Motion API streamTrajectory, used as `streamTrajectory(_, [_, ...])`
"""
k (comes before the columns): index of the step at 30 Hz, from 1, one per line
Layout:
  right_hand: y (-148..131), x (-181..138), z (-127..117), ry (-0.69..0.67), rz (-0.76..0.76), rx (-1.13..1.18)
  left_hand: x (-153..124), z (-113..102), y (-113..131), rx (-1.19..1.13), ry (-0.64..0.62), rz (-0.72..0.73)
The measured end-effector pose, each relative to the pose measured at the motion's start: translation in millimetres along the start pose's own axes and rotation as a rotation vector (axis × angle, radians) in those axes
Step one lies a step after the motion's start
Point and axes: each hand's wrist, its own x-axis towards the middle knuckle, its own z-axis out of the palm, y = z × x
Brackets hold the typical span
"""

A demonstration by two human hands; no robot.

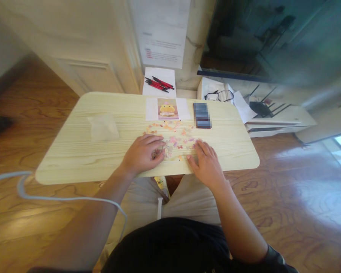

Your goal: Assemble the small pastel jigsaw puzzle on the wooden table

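Observation:
Small colourful jigsaw pieces [174, 142] lie scattered over the middle of a pale wood-grain table [74, 151]. My left hand [143, 153] rests at their left side, fingers bent and thumb apart. A few pieces show in the gap between its thumb and fingers. On the right side of the pieces, my right hand [207, 163] lies palm down with fingers extended and thumb spread; its fingertips touch pieces at the edge of the spread. Beyond the pieces lies a white sheet with a printed picture [167, 109] of a yellow figure.
A phone [202, 115] lies right of the picture, and a clear plastic bag [104, 127] lies on the left. Red and black pens [159, 84] rest on white paper behind the table. A pale cable [71, 198] crosses over my left forearm. A large screen [272, 41] stands at back right.

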Motion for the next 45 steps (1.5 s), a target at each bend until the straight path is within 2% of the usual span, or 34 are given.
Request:
streamTrajectory(9, [-11.8, 15.2, 5.5, 0.035, -0.093, 0.094, 0.5, -2.1, 3.6, -0.018, 0.001, -0.010])
streamTrajectory(19, [-14.4, 62.6, 21.4, 0.045, -0.155, 0.100, 2.6, -4.0, 9.0, -0.052, 0.005, -0.020])
streamTrajectory(23, [-16.8, 63.5, 28.6, 0.031, -0.167, 0.102, 2.6, -5.8, 10.3, -0.016, -0.024, -0.020])
streamTrajectory(27, [-15.2, 60.2, 34.0, 0.074, -0.184, 0.138, 2.2, -5.6, 9.9, -0.005, -0.025, -0.014])
streamTrajectory(35, [-16.9, 58.6, 35.3, 0.104, -0.175, 0.166, 1.9, -6.8, 9.0, -0.054, 0.052, -0.081])
streamTrajectory(38, [-16.7, 59.4, 34.9, 0.106, -0.171, 0.194, -1.1, -8.8, 1.9, -0.214, 0.155, -0.131])
streamTrajectory(43, [-12.1, 62.5, 32.5, 0.146, -0.140, 0.328, -6.9, -4.3, -19.3, -0.650, 0.518, -0.365])
streamTrajectory(45, [-9.9, 63.5, 31.9, 0.167, -0.128, 0.380, -6.9, -1.1, -25.4, -0.765, 0.616, -0.411])
